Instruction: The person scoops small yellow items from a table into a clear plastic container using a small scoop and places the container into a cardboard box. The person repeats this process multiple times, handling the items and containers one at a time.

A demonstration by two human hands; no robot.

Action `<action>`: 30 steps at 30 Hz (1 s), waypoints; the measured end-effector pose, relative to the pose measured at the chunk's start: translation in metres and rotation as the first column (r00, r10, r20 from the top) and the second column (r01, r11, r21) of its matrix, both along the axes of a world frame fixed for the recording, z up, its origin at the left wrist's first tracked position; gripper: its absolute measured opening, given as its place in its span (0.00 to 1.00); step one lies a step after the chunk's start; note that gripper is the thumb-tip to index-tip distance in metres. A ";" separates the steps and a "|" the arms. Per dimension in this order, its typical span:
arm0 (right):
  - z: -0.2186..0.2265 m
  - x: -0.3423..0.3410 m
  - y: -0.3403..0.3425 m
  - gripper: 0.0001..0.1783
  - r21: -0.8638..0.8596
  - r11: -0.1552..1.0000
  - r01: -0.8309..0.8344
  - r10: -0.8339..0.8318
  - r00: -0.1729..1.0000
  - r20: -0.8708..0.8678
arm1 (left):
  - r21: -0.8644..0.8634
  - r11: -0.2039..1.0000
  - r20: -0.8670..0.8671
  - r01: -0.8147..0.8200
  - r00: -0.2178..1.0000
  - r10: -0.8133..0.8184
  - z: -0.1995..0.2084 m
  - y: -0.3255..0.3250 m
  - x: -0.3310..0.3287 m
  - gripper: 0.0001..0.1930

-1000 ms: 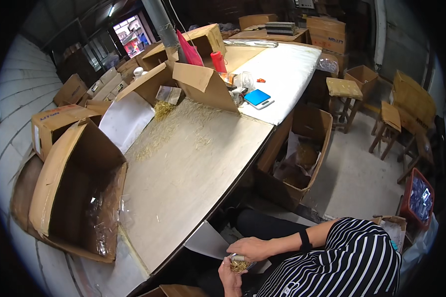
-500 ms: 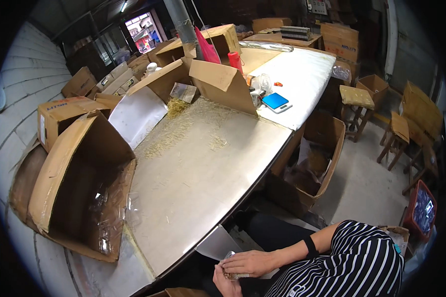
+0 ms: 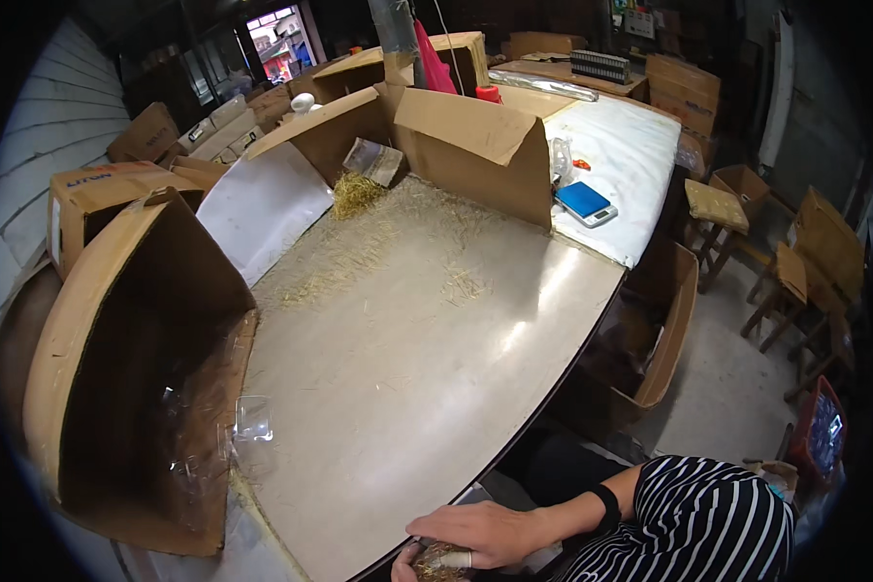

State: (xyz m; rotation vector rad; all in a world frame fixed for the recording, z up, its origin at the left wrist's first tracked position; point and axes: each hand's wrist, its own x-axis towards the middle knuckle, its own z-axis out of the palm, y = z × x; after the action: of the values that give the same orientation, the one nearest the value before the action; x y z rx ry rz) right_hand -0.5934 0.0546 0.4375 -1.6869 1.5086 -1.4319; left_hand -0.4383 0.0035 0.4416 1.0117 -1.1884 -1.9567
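A bunch of thin gold-coloured pieces [image 3: 440, 566] sits between my hands at the table's near edge, partly cut off by the picture's lower rim. My right hand [image 3: 485, 532] curves over it from the right, its fingers stretched forward and one wrapped digit pressed against the bunch. On the other side, the bent fingers of my left hand [image 3: 404, 565] hold the bunch; the rest of that hand is out of the picture. Many similar thin gold pieces lie scattered on the tabletop [image 3: 388, 359], with a denser heap [image 3: 357, 196] at the back.
A large open cardboard box [image 3: 136, 339] lies on its side at the left, a clear plastic box [image 3: 254, 418] by its mouth. Cardboard flaps [image 3: 470, 126] wall the back. A blue-topped scale [image 3: 585, 200] rests on the white surface at right. Below stands a carton [image 3: 671, 330]; stools [image 3: 713, 209] are beyond.
My hands have shifted left and down in the picture, to the table's near edge. The view has tilted. The white sheet and shiny item near my hands no longer show.
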 end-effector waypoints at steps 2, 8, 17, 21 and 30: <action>-0.003 -0.012 -0.001 0.27 0.285 0.947 -0.149 0.126 0.987 0.096 | -0.017 0.999 0.040 0.046 0.998 -0.045 0.002 0.000 -0.004 0.26; -0.015 -0.008 0.013 0.19 0.090 0.993 -0.073 0.058 0.985 0.164 | 0.013 0.999 0.070 0.034 0.997 -0.035 0.007 0.012 -0.006 0.21; -0.002 -0.010 0.048 0.13 0.110 0.983 -0.145 0.147 0.989 -0.003 | 0.256 0.966 -0.068 0.018 0.998 -0.001 -0.021 0.043 0.002 0.19; -0.003 -0.001 0.070 0.17 0.200 0.965 -0.171 0.147 0.981 0.129 | 0.204 0.978 -0.058 0.037 0.998 -0.025 -0.032 0.059 0.024 0.21; -0.032 -0.014 0.093 0.15 0.450 0.854 -0.260 -0.048 0.822 0.567 | 0.247 0.958 -0.208 0.146 0.974 -0.095 -0.033 0.076 0.028 0.18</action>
State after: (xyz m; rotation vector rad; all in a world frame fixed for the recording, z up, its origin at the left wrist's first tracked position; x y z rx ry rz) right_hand -0.6069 0.1473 0.4057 -0.8979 1.2660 -1.1743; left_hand -0.4099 0.0800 0.4082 0.8662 -0.9199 -2.2967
